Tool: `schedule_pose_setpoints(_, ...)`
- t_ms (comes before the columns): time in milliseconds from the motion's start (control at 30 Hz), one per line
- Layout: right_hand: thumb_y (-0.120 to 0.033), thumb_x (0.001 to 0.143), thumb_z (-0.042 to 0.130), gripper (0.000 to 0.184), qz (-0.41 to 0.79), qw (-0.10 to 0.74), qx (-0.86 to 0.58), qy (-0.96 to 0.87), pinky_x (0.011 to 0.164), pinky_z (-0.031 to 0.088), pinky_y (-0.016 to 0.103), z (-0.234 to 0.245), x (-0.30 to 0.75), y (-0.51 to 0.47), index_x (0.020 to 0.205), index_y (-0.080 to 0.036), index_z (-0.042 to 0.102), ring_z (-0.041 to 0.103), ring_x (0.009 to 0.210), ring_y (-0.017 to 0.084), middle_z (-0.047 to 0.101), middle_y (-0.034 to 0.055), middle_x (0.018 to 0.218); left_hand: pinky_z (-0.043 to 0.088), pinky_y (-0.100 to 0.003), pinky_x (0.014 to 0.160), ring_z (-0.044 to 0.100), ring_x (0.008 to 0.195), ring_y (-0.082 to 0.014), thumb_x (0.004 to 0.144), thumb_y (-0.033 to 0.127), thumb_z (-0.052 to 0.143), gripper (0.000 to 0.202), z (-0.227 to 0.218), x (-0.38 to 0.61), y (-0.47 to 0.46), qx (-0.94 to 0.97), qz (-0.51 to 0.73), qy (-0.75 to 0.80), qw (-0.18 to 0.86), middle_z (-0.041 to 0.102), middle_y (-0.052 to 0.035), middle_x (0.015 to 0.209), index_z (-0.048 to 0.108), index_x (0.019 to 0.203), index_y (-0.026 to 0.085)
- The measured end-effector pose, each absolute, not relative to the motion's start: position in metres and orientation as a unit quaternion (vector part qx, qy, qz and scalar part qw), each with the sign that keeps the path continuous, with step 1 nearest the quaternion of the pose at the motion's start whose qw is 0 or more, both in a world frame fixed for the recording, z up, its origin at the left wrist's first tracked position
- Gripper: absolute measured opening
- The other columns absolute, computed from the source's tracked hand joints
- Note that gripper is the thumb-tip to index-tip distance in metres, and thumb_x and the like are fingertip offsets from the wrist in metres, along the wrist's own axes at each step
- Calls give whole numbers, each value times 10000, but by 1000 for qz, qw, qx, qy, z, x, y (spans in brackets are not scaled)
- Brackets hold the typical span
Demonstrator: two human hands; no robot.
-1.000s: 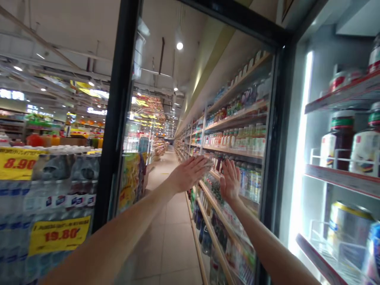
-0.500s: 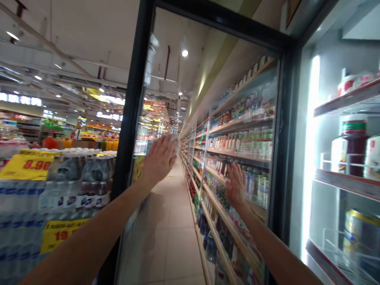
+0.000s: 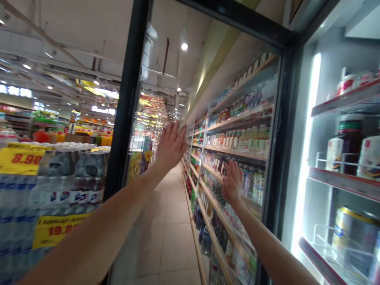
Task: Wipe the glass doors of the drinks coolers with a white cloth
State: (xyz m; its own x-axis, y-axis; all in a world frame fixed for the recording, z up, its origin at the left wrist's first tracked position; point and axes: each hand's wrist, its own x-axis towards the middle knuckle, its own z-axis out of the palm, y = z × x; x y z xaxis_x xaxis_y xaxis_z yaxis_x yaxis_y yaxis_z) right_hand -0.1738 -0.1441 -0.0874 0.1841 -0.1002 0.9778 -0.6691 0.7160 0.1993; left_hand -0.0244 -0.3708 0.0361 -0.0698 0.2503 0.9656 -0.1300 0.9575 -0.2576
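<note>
My left hand [image 3: 172, 144] lies flat with outstretched fingers against the glass door [image 3: 148, 237]. A small whitish patch, apparently a cloth [image 3: 183, 129], shows at its fingertips, mostly hidden beneath the hand. Lower and to the right, my right hand [image 3: 233, 181] rests on or very near the same glass with its fingers spread and nothing in it. The door stands swung out in its black frame [image 3: 126, 103]. Through the pane, or mirrored in it, appear an aisle and long shelves of bottles.
On the right is a lit fridge interior with shelves [image 3: 344, 182], dark bottles [image 3: 350, 148] and a large can [image 3: 353, 233]. Stacked packs of bottled drinks [image 3: 65, 194] with yellow price signs [image 3: 22, 160] stand to the left of the door.
My left hand has slid up and to the right across the glass, the whitish patch moving with it. My right hand stays in nearly the same place. The view has shifted slightly.
</note>
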Motion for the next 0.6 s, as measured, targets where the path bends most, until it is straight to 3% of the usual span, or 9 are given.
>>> schedule_pose_setpoints(133,-243,908,306,532,209,699,318,-605,1091,254,486,-86,-170,-144,1438,-223,252,261,1389,233,415,111,1429,249,-426,1114,272,1373,-237,906,341,383,461,39,-35,-351,-170,237,-759,582,370,-74,1459,409,1347,208)
schedule_pose_setpoints(300,-244,902,313,541,215,689,316,-616,1100,240,488,-87,-168,-144,1439,-226,250,249,1394,234,384,103,1452,186,-516,1119,163,1404,-287,899,343,379,532,47,-38,-349,-44,117,-722,680,278,-152,1491,338,1388,139)
schedule_pose_setpoints(467,-236,898,317,546,215,676,314,-631,1104,234,490,-88,-169,-144,1439,-229,248,249,1394,232,369,95,1463,232,-421,1124,265,1376,-231,907,324,381,471,39,-45,-333,-239,264,-769,531,360,-73,1464,397,1360,197)
schedule_pose_setpoints(600,-243,899,315,545,222,682,319,-620,1100,240,498,-87,-169,-144,1440,-229,250,247,1395,237,389,101,1449,216,-480,1120,225,1388,-272,912,327,368,487,53,-48,-327,-116,175,-747,631,326,-114,1477,380,1367,155)
